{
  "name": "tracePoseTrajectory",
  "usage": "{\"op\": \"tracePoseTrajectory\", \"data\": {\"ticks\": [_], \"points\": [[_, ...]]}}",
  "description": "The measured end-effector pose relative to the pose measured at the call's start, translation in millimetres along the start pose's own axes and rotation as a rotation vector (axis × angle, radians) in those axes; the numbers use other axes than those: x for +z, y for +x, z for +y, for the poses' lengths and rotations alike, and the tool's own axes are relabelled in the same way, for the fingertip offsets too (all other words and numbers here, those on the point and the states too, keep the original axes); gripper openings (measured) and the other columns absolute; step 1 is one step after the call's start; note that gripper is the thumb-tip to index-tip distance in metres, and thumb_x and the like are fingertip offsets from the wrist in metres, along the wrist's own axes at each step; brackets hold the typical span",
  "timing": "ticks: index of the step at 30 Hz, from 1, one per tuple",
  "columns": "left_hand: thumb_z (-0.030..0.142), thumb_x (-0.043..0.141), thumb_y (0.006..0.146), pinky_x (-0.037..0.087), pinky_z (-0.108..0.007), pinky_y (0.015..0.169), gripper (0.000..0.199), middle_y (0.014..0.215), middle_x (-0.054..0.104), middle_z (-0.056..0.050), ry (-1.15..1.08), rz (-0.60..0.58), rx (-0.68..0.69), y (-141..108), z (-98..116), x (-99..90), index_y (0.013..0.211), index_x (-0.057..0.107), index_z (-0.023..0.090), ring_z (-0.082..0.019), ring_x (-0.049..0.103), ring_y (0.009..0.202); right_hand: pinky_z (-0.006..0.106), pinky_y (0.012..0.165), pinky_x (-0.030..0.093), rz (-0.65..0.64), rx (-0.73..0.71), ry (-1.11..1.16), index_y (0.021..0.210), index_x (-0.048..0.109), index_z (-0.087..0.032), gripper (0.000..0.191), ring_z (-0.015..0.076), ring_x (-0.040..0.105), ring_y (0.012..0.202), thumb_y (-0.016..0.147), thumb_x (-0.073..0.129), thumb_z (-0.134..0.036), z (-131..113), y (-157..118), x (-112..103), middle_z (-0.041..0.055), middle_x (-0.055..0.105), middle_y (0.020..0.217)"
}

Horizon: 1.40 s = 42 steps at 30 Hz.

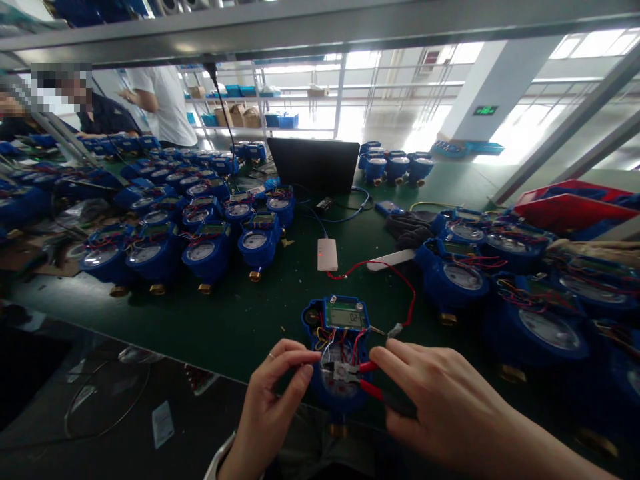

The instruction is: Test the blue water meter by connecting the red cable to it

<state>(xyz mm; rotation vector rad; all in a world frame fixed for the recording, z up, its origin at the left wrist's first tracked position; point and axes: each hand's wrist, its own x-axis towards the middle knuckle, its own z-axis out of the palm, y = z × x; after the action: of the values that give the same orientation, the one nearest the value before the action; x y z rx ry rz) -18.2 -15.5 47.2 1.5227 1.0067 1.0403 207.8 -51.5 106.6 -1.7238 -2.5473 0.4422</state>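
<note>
The left hand [277, 387] is hovering at eight o'clock of the blue meter [334, 393], thumb and forefinger nearly meeting — whether they are pinching one of its wires [358, 339], I cannot tell. The meter is lying face-up between both hands, long axis running twelve to six. Across its dial the pliers [346, 371] are pointing to nine, almost at the left fingertips — jaw gap unclear; the right hand [435, 383], at four, is gripping their handles. Wires are crowding just above the jaws. Around, other meters [206, 257] are standing at ten, a white box [327, 255] is lying at twelve, a red lead [413, 297] is curving at one, more meters [456, 273] are filling two.

Red-handled pliers [353, 371] point left over the blue meter [344, 396].
</note>
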Motion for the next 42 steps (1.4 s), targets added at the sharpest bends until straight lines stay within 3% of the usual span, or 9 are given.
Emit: {"op": "tracePoseTrajectory", "data": {"ticks": [19, 26, 29, 31, 33, 36, 39, 42], "points": [[0.022, 0.06, 0.089, 0.051, -0.017, 0.071, 0.019, 0.089, 0.065, -0.004, -0.017, 0.03, -0.015, -1, -5, -1.7, 0.096, 0.077, 0.023, -0.014, 0.063, 0.084, 0.03, 0.052, 0.027, 0.032, -0.013, 0.015, 0.089, 0.06, -0.02, 0.024, 0.0248, 0.062, 0.06, 0.067, 0.053, -0.017, 3, -1, 2, 0.003, 0.064, 0.074], [0.022, 0.06, 0.09, 0.049, -0.016, 0.072, 0.018, 0.092, 0.065, -0.002, -0.026, 0.038, -0.033, -2, -6, -2.8, 0.095, 0.076, 0.027, -0.013, 0.062, 0.086, 0.03, 0.049, 0.035, 0.064, -0.1, 0.158, 0.085, 0.06, -0.023, 0.016, 0.0174, 0.058, 0.054, 0.072, 0.056, -0.016, 0, -10, -9, -0.0028, 0.063, 0.07], [0.02, 0.064, 0.087, 0.048, -0.016, 0.07, 0.013, 0.085, 0.064, -0.001, -0.022, 0.059, -0.003, -3, -9, -6.4, 0.089, 0.076, 0.026, -0.012, 0.062, 0.08, 0.029, 0.059, 0.049, 0.147, -0.056, 0.172, 0.098, 0.063, -0.023, 0.028, 0.0181, 0.065, 0.069, 0.072, 0.053, -0.016, 20, -22, -7, 0.0011, 0.068, 0.084], [0.02, 0.07, 0.083, 0.047, -0.016, 0.068, 0.006, 0.08, 0.062, 0.0, -0.034, 0.083, 0.0, -3, -14, -8.5, 0.079, 0.074, 0.023, -0.011, 0.06, 0.076, 0.037, 0.074, 0.056, 0.233, 0.026, 0.054, 0.11, 0.062, -0.019, 0.042, 0.0257, 0.068, 0.09, 0.069, 0.054, -0.017, 45, -34, 5, 0.0093, 0.07, 0.103], [0.025, 0.074, 0.081, 0.046, -0.016, 0.068, 0.018, 0.079, 0.061, 0.0, -0.068, 0.115, -0.024, -4, -21, -9.2, 0.066, 0.068, 0.019, -0.011, 0.059, 0.076, 0.05, 0.079, 0.057, 0.266, 0.098, -0.078, 0.11, 0.064, -0.015, 0.043, 0.0342, 0.068, 0.096, 0.068, 0.056, -0.022, 74, -45, 24, 0.0149, 0.07, 0.106], [0.039, 0.067, 0.088, 0.045, -0.016, 0.069, 0.04, 0.081, 0.061, -0.001, -0.124, 0.172, -0.083, -1, -30, -7.0, 0.056, 0.057, 0.017, -0.011, 0.057, 0.078, 0.064, 0.086, 0.053, 0.195, 0.174, -0.119, 0.11, 0.067, -0.013, 0.045, 0.0399, 0.066, 0.102, 0.067, 0.061, -0.023, 109, -56, 52, 0.0175, 0.07, 0.108], [0.051, 0.061, 0.089, 0.048, -0.02, 0.077, 0.034, 0.094, 0.065, -0.002, -0.144, 0.206, -0.172, 4, -33, -2.2, 0.078, 0.066, 0.02, -0.014, 0.061, 0.089, 0.077, 0.095, 0.04, 0.207, 0.156, -0.037, 0.117, 0.065, -0.019, 0.046, 0.0443, 0.058, 0.117, 0.072, 0.067, -0.029, 116, -51, 64, 0.0155, 0.067, 0.12], [0.061, 0.061, 0.085, 0.049, -0.028, 0.091, 0.048, 0.116, 0.065, -0.007, -0.166, 0.171, -0.291, 8, -35, 3.3, 0.113, 0.063, 0.021, -0.021, 0.06, 0.109, 0.067, 0.099, 0.045, 0.316, 0.115, 0.176, 0.13, 0.056, -0.025, 0.043, 0.0378, 0.053, 0.126, 0.089, 0.06, -0.037, 101, -29, 60, 0.0128, 0.06, 0.133]]}}
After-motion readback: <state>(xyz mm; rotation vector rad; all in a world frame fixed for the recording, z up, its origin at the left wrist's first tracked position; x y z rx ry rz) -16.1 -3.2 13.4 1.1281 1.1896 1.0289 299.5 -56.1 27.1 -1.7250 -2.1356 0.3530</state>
